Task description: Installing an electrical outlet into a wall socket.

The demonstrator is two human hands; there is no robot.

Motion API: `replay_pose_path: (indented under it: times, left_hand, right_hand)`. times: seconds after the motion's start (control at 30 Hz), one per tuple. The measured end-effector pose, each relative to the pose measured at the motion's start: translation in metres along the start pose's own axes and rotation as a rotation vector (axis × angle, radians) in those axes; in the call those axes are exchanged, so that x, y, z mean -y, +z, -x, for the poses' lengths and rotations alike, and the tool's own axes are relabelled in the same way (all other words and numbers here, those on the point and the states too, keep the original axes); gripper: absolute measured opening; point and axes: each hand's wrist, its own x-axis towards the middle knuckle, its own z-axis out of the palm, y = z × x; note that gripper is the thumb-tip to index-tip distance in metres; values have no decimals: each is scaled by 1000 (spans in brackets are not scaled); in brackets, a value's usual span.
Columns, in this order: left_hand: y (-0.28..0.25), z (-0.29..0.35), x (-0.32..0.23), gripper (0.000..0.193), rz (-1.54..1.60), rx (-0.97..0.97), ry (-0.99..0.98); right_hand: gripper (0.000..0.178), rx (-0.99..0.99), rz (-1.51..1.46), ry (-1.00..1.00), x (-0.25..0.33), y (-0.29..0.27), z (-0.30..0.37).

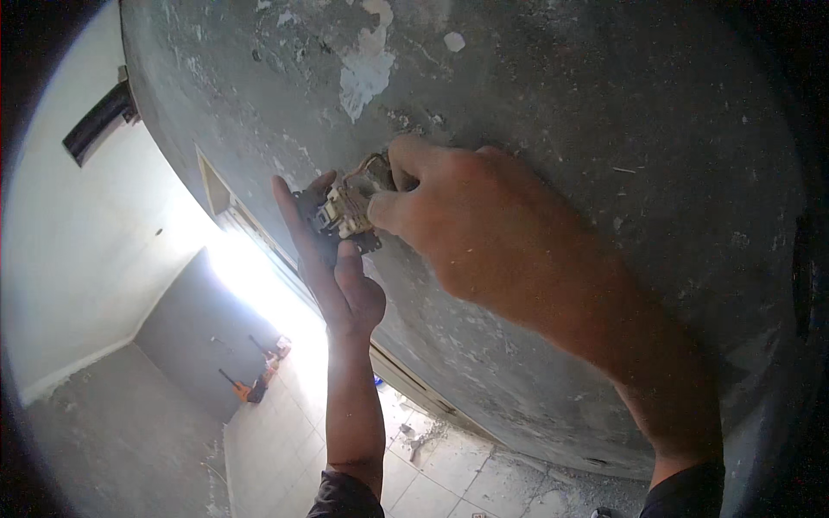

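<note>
An electrical socket or switch unit [344, 212], with a cream-coloured back and a dark frame, is held away from the grey wall. My left hand [335, 285] grips it from below, the thumb at its lower edge and the fingers along its far side. A thin wire [359, 164] runs from the unit toward the wall. My right hand [479, 220] is closed in a pinch at the wire beside the unit, close to the wall; what lies between its fingertips is partly hidden.
The rough grey wall [553, 95] has patches of peeled paint. At left, a doorway frame [414, 388] opens beside bright light. Orange-and-black tools [249, 388] stand on the tiled floor [294, 449] near the far wall. Debris [423, 440] lies on the tiles below.
</note>
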Motion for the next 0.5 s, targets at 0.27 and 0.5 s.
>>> replay_pose_path:
  times: [0.27, 0.5]
  left_hand:
    - [-1, 0, -2, 86, -6, 6, -62]
    - [0, 1, 3, 85, 12, -8, -68]
  right_hand:
    - [18, -11, -46, -1, -2, 3, -4]
    - [19, 53, -53, 8, -2, 0, -7]
